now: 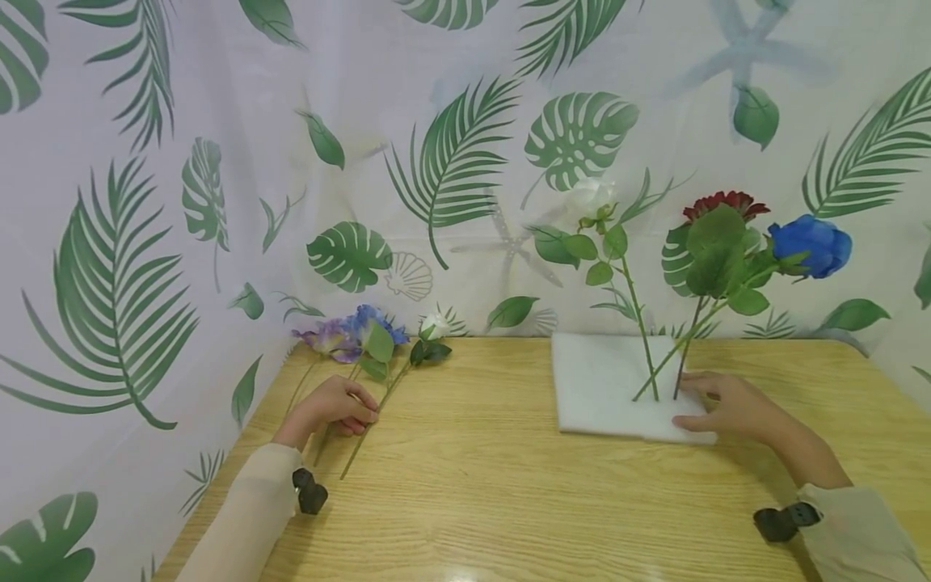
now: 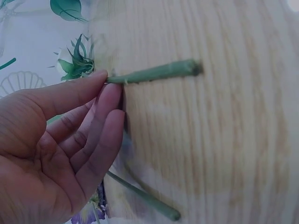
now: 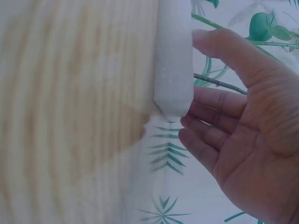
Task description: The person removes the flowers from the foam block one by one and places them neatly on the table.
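My left hand (image 1: 334, 404) pinches a green stem (image 2: 159, 72) between thumb and fingertip, just above the tabletop. At that stem's far end is a small white rose (image 1: 434, 326) with dark leaves. Beside it lie a purple flower (image 1: 330, 339) and a blue flower (image 1: 371, 319). A white foam block (image 1: 592, 388) bears a white rose (image 1: 592, 198), a dark red flower (image 1: 727, 204) and a blue rose (image 1: 810, 246), their stems stuck in it and crossing. My right hand (image 1: 735, 408) rests at the block's right edge, fingers loosely bent, thumb on top.
The wooden table (image 1: 451, 501) runs back to a white curtain (image 1: 465, 48) printed with green leaves. Standing flowers rise in front of this curtain, the blue rose leaning right above my right hand. Black cameras sit on both wrists.
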Demonstrator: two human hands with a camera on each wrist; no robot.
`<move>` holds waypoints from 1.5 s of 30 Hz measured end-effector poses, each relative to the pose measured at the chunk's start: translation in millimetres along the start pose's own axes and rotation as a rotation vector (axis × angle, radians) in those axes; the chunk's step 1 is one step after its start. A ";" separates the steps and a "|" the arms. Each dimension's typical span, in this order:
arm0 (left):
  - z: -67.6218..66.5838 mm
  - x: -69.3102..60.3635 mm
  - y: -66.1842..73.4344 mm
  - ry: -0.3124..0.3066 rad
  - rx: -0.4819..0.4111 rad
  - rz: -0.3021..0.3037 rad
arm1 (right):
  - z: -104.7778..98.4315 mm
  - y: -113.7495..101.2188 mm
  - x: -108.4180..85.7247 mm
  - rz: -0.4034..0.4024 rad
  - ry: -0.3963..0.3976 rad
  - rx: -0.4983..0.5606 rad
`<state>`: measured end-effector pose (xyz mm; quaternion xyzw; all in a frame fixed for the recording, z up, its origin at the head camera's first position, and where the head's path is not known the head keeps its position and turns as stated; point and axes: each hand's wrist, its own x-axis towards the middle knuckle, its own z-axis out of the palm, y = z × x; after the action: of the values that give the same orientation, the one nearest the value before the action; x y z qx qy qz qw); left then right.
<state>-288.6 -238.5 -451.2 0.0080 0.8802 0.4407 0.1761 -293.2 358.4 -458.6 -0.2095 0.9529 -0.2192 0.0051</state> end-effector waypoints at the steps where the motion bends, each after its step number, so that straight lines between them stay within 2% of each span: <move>1: -0.1 0.2 0.0 -0.001 0.003 0.003 | 0.0 0.1 0.1 -0.001 0.000 -0.001; 12: -0.4 1.1 -0.3 -0.005 0.000 0.002 | -0.2 1.0 -0.1 -0.018 0.009 0.000; 23: 0.9 -3.9 4.1 -0.020 -0.003 -0.011 | 1.7 2.8 -0.6 0.004 -0.013 0.028; 30: 0.8 -0.5 2.4 -0.017 -0.015 -0.019 | 1.6 3.8 0.2 0.011 -0.017 0.030; 34: 1.0 1.0 3.1 0.005 -0.005 -0.015 | 1.2 2.8 -0.1 0.021 -0.020 0.037; 38: 2.7 1.7 6.4 0.056 0.025 0.024 | 0.9 2.2 -0.5 0.028 -0.027 0.037; 43: 7.6 2.2 21.9 0.134 0.055 0.087 | 1.7 3.6 -0.2 0.022 -0.032 0.038; 45: 11.3 3.7 30.5 0.138 0.031 0.116 | 2.2 4.8 0.4 0.019 -0.033 0.038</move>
<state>-292.7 -210.4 -434.8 0.0314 0.8950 0.4360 0.0888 -295.2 361.3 -462.5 -0.2040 0.9503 -0.2337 0.0270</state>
